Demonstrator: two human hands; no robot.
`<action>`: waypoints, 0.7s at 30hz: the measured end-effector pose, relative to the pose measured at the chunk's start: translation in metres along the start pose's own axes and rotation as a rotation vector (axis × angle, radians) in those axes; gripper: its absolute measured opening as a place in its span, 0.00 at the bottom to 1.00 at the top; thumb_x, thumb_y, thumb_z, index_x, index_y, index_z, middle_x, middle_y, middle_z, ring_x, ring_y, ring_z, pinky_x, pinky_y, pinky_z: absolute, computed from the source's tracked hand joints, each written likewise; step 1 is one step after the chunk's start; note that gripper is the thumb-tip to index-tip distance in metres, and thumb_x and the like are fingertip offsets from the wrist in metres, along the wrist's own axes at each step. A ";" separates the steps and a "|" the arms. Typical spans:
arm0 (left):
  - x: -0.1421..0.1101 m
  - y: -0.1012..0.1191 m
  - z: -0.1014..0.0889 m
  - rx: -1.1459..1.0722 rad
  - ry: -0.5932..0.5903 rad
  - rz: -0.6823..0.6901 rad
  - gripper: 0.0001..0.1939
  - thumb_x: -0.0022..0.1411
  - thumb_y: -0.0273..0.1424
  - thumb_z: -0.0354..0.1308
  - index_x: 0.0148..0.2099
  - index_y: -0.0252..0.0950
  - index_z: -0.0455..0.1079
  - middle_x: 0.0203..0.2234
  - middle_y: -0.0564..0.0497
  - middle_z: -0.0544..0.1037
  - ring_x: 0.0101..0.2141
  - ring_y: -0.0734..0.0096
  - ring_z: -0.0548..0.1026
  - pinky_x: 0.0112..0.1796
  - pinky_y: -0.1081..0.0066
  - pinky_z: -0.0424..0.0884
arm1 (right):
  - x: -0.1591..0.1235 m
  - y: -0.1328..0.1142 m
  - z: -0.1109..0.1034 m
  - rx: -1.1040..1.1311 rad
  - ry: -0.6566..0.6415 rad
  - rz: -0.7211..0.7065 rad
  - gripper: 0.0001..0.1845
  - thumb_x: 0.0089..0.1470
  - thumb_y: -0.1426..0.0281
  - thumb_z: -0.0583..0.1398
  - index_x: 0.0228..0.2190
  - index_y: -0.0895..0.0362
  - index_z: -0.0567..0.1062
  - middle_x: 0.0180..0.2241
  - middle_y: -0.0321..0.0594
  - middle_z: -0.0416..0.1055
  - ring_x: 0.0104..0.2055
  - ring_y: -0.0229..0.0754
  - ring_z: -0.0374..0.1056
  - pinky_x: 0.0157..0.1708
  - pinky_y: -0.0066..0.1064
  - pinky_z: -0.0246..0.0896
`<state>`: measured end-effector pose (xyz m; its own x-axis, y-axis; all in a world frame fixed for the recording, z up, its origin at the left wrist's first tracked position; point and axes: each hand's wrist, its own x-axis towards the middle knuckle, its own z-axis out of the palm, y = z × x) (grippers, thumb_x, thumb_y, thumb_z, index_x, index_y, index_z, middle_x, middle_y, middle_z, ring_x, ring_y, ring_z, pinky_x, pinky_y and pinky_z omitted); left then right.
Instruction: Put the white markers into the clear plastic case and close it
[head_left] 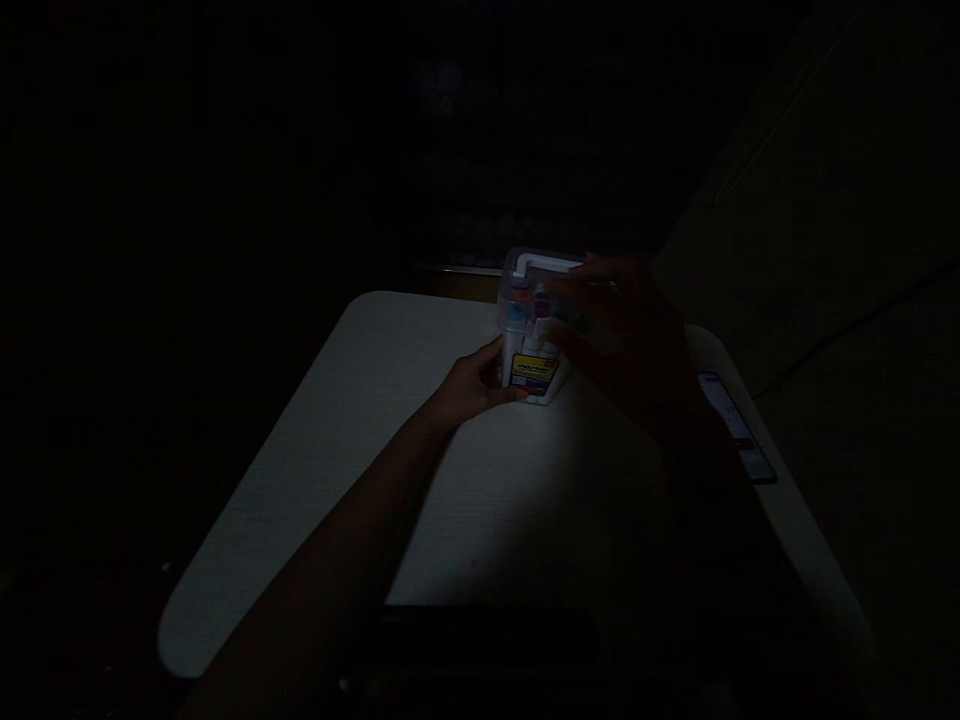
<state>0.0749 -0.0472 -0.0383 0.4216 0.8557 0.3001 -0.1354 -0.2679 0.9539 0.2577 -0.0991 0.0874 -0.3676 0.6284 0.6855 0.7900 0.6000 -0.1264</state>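
A clear plastic marker case (534,375) stands upright near the far edge of the table, with a yellow and dark label on its front. Colored marker caps show through its transparent lid (517,300), which has a white carry handle (544,263). My left hand (472,385) is wrapped round the lower left side of the case, thumb across the front by the label. Over the right side of the lid is my right hand (615,320), thumb at the white front latch (541,327) and fingers across the top by the handle. Deep shadow hides part of its grip.
The white table (315,450) has rounded corners. A phone (735,425) with a lit screen lies along its right edge, beyond my right forearm. A dark cable (847,330) runs at the right. The surroundings are very dark.
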 end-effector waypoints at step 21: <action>0.002 0.003 0.002 0.018 0.027 0.012 0.41 0.41 0.30 0.70 0.59 0.33 0.61 0.51 0.39 0.72 0.48 0.55 0.72 0.50 0.56 0.67 | -0.004 0.006 0.004 0.082 0.100 -0.075 0.09 0.56 0.65 0.53 0.37 0.50 0.72 0.50 0.39 0.68 0.59 0.41 0.58 0.57 0.44 0.59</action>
<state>0.0773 -0.0470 -0.0348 0.3958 0.8640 0.3113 -0.1240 -0.2855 0.9503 0.2617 -0.0961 0.0811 -0.3697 0.5305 0.7628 0.7180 0.6842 -0.1279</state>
